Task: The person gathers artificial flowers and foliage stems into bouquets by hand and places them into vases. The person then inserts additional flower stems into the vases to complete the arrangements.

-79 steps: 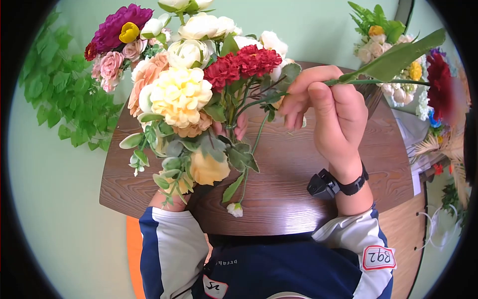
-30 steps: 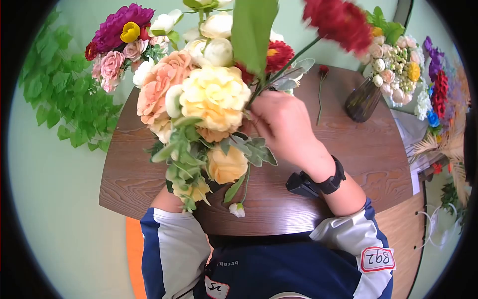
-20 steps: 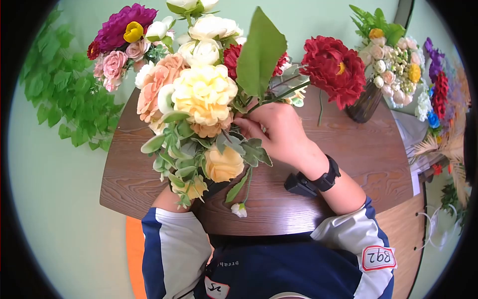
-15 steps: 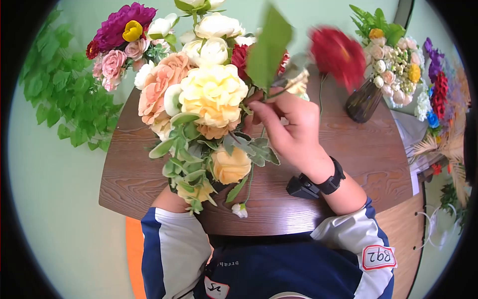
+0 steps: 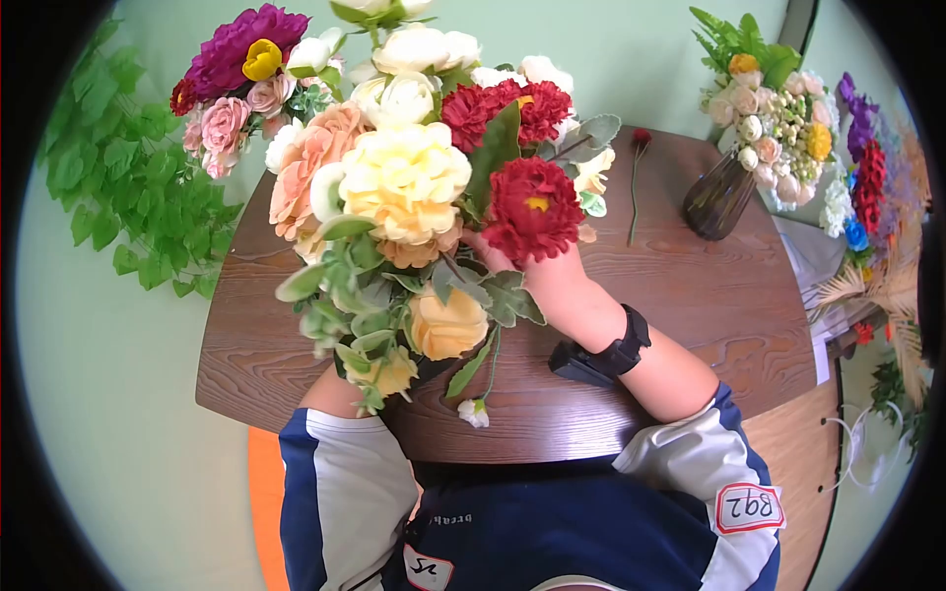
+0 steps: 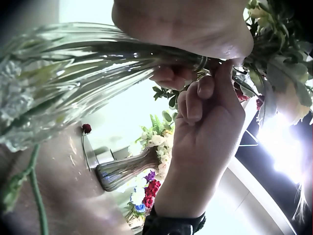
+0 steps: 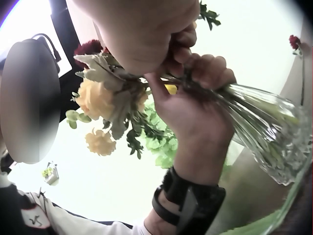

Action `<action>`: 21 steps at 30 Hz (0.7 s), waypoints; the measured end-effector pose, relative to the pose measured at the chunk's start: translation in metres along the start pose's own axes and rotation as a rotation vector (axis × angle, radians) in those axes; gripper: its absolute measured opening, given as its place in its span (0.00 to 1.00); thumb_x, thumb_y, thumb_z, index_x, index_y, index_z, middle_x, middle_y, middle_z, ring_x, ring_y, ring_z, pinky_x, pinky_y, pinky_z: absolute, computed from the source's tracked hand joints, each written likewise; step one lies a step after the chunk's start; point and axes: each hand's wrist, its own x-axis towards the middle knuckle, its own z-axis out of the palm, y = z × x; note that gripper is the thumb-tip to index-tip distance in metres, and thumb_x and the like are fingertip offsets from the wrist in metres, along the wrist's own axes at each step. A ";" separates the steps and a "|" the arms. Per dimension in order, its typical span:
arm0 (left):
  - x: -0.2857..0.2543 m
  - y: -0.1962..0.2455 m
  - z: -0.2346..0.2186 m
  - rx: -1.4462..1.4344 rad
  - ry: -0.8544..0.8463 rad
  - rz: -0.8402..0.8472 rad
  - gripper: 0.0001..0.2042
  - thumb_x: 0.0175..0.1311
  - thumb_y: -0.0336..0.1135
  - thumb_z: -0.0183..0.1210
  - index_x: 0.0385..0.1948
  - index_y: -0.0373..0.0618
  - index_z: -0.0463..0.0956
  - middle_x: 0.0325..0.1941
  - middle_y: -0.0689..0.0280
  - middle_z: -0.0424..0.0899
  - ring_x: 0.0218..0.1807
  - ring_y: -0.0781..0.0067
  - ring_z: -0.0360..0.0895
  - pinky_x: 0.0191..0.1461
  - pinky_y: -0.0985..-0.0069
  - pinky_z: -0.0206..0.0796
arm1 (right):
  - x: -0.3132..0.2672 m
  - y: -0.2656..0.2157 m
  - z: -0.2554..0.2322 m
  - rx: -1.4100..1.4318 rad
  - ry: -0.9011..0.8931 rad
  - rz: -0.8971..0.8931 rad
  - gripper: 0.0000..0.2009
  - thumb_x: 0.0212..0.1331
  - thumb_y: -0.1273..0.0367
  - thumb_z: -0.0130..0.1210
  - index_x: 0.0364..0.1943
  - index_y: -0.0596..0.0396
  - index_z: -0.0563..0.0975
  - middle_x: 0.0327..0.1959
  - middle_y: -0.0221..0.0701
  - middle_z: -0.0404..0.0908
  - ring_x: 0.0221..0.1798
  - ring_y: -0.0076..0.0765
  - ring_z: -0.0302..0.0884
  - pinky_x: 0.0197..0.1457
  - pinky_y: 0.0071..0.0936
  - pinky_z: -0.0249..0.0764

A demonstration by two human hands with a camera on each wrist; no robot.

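Observation:
A clear ribbed glass vase (image 6: 83,73) stands tilted in the left wrist view, filled with stems. My left hand (image 7: 195,110) grips its neck, as the right wrist view shows; in the head view the blooms hide that hand. My right hand (image 5: 557,286) is at the vase mouth, its fingers curled and pinching the stem of a red flower (image 5: 537,212) with a large green leaf. That bloom covers part of the hand in the head view. Around it sit a cream flower (image 5: 409,182), a peach rose (image 5: 320,153), white blooms (image 5: 419,49) and a yellow rose (image 5: 448,323).
A small dark red flower (image 5: 636,187) lies on the brown table (image 5: 709,305). Behind it to the right, a dark glass vase (image 5: 721,202) holds pale flowers. A small white bud (image 5: 473,414) hangs low near the front edge. Green vines (image 5: 128,177) cover the left wall.
My right hand has brought the leafy red flower from the far right to the vase mouth. The bloom has swung inward and down against the bouquet. My left hand stays at the vase.

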 end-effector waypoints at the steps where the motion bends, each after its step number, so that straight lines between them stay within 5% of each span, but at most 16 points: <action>1: -0.002 0.000 0.000 0.001 0.000 0.000 0.14 0.58 0.42 0.56 0.29 0.40 0.67 0.21 0.68 0.68 0.26 0.74 0.68 0.27 0.81 0.59 | 0.001 0.000 -0.001 0.001 -0.001 0.001 0.08 0.44 0.77 0.55 0.31 0.56 0.73 0.21 0.39 0.76 0.24 0.47 0.75 0.26 0.36 0.71; 4: -0.030 0.003 0.010 0.005 0.001 0.003 0.14 0.58 0.41 0.56 0.28 0.40 0.67 0.21 0.68 0.68 0.26 0.74 0.68 0.27 0.81 0.59 | 0.006 -0.005 -0.008 0.098 -0.001 -0.034 0.07 0.45 0.76 0.55 0.31 0.56 0.73 0.21 0.38 0.75 0.24 0.47 0.75 0.26 0.35 0.71; 8: -0.003 -0.002 0.001 0.012 -0.008 0.002 0.14 0.59 0.41 0.56 0.28 0.40 0.67 0.21 0.68 0.68 0.25 0.74 0.68 0.27 0.81 0.59 | 0.010 -0.010 -0.010 0.092 0.025 -0.034 0.06 0.49 0.76 0.55 0.31 0.57 0.73 0.22 0.38 0.76 0.24 0.47 0.74 0.25 0.34 0.71; 11: -0.013 -0.004 0.006 0.014 -0.011 0.004 0.13 0.59 0.41 0.56 0.28 0.40 0.67 0.21 0.68 0.68 0.25 0.74 0.68 0.27 0.81 0.59 | 0.009 -0.022 -0.015 0.179 0.037 0.143 0.08 0.50 0.76 0.55 0.35 0.57 0.74 0.25 0.39 0.76 0.23 0.46 0.74 0.24 0.33 0.70; 14: -0.013 -0.006 0.005 0.015 -0.004 0.008 0.13 0.59 0.41 0.56 0.28 0.40 0.67 0.21 0.68 0.68 0.25 0.74 0.68 0.27 0.81 0.59 | 0.010 -0.022 -0.017 0.153 0.082 0.108 0.08 0.49 0.76 0.56 0.35 0.58 0.73 0.24 0.40 0.76 0.23 0.46 0.75 0.25 0.33 0.71; 21: -0.004 -0.003 0.001 0.030 -0.017 0.009 0.13 0.59 0.41 0.56 0.28 0.40 0.66 0.20 0.68 0.68 0.25 0.74 0.68 0.27 0.81 0.59 | 0.006 -0.023 -0.007 0.201 0.117 0.179 0.09 0.45 0.73 0.61 0.24 0.59 0.70 0.22 0.38 0.77 0.22 0.39 0.76 0.22 0.30 0.70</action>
